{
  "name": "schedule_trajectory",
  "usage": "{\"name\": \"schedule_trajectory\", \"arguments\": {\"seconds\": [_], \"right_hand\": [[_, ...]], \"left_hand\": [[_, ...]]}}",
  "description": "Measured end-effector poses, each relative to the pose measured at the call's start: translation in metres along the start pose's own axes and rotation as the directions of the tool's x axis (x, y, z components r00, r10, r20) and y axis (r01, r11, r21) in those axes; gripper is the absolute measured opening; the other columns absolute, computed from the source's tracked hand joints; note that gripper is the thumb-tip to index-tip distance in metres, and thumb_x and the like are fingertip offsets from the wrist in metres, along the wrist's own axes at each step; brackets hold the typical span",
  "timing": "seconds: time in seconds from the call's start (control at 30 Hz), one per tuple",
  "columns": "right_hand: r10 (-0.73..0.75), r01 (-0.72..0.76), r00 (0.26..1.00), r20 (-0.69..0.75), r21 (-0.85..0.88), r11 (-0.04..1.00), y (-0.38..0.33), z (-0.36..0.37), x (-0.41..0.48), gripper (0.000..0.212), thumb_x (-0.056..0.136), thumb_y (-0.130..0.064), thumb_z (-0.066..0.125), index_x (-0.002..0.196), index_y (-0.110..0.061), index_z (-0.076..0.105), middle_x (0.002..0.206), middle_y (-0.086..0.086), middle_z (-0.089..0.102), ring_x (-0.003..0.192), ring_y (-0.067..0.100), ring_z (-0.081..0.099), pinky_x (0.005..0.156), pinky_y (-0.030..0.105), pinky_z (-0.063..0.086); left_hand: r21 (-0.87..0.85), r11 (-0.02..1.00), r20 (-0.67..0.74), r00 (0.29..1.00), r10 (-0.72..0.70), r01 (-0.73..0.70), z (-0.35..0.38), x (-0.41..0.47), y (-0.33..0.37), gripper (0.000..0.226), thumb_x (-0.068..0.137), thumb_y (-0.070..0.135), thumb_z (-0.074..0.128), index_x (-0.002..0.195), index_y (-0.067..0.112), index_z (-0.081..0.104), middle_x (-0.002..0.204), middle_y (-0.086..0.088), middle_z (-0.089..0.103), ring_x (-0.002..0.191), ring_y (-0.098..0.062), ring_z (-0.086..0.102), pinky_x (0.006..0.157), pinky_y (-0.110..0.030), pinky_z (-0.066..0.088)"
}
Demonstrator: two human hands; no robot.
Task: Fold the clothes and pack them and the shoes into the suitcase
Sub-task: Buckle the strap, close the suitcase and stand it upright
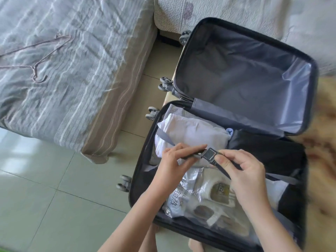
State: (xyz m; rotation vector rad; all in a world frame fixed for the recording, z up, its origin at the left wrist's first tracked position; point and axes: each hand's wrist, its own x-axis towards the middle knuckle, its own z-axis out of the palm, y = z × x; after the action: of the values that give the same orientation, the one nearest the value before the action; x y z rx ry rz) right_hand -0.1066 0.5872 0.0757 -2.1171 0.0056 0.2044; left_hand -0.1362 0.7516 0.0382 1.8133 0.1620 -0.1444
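Suitcase (141,160) strap (164,138) is likely handling limp; over the clothes (190,131), left hand (172,166) is pinching its stiff clip (192,155), right hand (243,170) pinching the rigid buckle (209,153).

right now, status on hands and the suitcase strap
Left hand holds one strap end, right hand pinches the buckle. Folded clothes and bagged shoes already in the suitcase. Nothing blocking the strap.

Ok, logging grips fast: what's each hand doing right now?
Left hand: pinching the strap's clip end.
Right hand: pinching the strap buckle.
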Motion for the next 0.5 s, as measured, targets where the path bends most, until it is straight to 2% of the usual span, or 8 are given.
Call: {"name": "schedule_trajectory", "arguments": {"seconds": [0.07, 0.13, 0.2, 0.3, 0.37, 0.43, 0.47, 0.5], "right_hand": [[0.007, -0.01, 0.999, 0.049, 0.054, 0.998, 0.003, -0.008, 0.0, 0.008, 0.083, -0.025, 0.07, 0.08, -0.03, 0.074, 0.075, -0.016, 0.071, 0.087, 0.018, 0.064, 0.098, 0.053, 0.039], [0.023, -0.027, 0.995, 0.099, 0.039, 0.999, 0.004, -0.015, 0.0, 0.012, 0.084, -0.025, 0.067, 0.075, -0.03, 0.073, 0.069, -0.015, 0.071, 0.081, 0.012, 0.065, 0.106, 0.046, 0.033], [0.033, -0.035, 0.991, 0.129, 0.018, 0.999, 0.005, -0.021, 0.001, 0.013, 0.085, -0.025, 0.066, 0.076, -0.033, 0.071, 0.065, -0.016, 0.07, 0.079, 0.007, 0.065, 0.112, 0.038, 0.026], [0.06, -0.069, 0.986, 0.153, 0.054, 0.996, 0.006, -0.027, 0.002, 0.013, 0.085, -0.024, 0.065, 0.076, -0.032, 0.07, 0.063, -0.016, 0.07, 0.076, 0.003, 0.065, 0.112, 0.034, 0.023], [0.076, -0.085, 0.981, 0.179, 0.042, 0.996, 0.009, -0.029, 0.002, 0.012, 0.086, -0.024, 0.066, 0.076, -0.031, 0.071, 0.063, -0.015, 0.07, 0.077, 0.003, 0.065, 0.114, 0.034, 0.021], [0.079, -0.085, 0.975, 0.207, 0.018, 0.996, 0.012, -0.03, 0.002, 0.01, 0.085, -0.03, 0.065, 0.077, -0.031, 0.071, 0.065, -0.015, 0.071, 0.085, 0.006, 0.065, 0.116, 0.037, 0.018], [0.08, -0.084, 0.972, 0.221, 0.009, 0.996, 0.013, -0.031, 0.002, 0.011, 0.084, -0.035, 0.064, 0.077, -0.031, 0.071, 0.066, -0.015, 0.071, 0.092, 0.011, 0.064, 0.116, 0.038, 0.017], [0.077, -0.081, 0.969, 0.236, 0.005, 0.997, 0.013, -0.032, 0.001, 0.013, 0.082, -0.039, 0.063, 0.076, -0.031, 0.071, 0.067, -0.016, 0.071, 0.097, 0.015, 0.063, 0.116, 0.038, 0.017]], "left_hand": [[0.012, 0.999, 0.077, 0.996, -0.034, 0.033, 0.005, -0.001, 0.0, 0.035, 0.086, 0.041, 0.062, 0.12, 0.046, 0.058, 0.089, 0.027, 0.057, 0.09, -0.001, 0.056, 0.097, -0.034, 0.04], [0.009, 0.998, 0.137, 0.989, -0.055, 0.054, 0.009, -0.004, 0.002, 0.037, 0.084, 0.057, 0.054, 0.121, 0.056, 0.05, 0.096, 0.024, 0.057, 0.1, -0.001, 0.054, 0.103, -0.044, 0.036], [-0.024, 0.997, 0.123, 0.99, -0.064, 0.067, 0.009, -0.005, 0.004, 0.035, 0.089, 0.051, 0.051, 0.123, 0.056, 0.049, 0.1, 0.021, 0.058, 0.104, -0.001, 0.053, 0.104, -0.043, 0.035], [-0.023, 0.996, 0.066, 0.994, -0.083, 0.085, 0.006, -0.006, 0.009, 0.04, 0.087, 0.038, 0.064, 0.124, 0.051, 0.054, 0.107, 0.022, 0.064, 0.11, -0.005, 0.057, 0.106, -0.048, 0.035], [0.004, 0.994, 0.056, 0.993, -0.108, 0.108, 0.003, -0.004, 0.014, 0.046, 0.079, 0.041, 0.071, 0.122, 0.048, 0.054, 0.1, 0.021, 0.067, 0.111, -0.006, 0.057, 0.108, -0.049, 0.032], [0.097, 0.99, 0.068, 0.992, -0.11, 0.103, 0.001, -0.001, 0.018, 0.031, 0.079, 0.036, 0.074, 0.107, 0.039, 0.061, 0.091, 0.021, 0.068, 0.105, 0.011, 0.052, 0.114, -0.043, 0.018], [0.157, 0.985, 0.105, 0.99, -0.09, 0.073, 0.001, 0.001, 0.02, 0.018, 0.082, 0.031, 0.072, 0.096, 0.036, 0.063, 0.087, 0.021, 0.068, 0.1, 0.015, 0.052, 0.116, -0.039, 0.011], [0.195, 0.98, 0.161, 0.984, -0.074, 0.042, -0.001, 0.004, 0.023, 0.01, 0.084, 0.028, 0.07, 0.089, 0.035, 0.064, 0.086, 0.02, 0.068, 0.095, 0.013, 0.055, 0.117, -0.034, 0.008]]}}
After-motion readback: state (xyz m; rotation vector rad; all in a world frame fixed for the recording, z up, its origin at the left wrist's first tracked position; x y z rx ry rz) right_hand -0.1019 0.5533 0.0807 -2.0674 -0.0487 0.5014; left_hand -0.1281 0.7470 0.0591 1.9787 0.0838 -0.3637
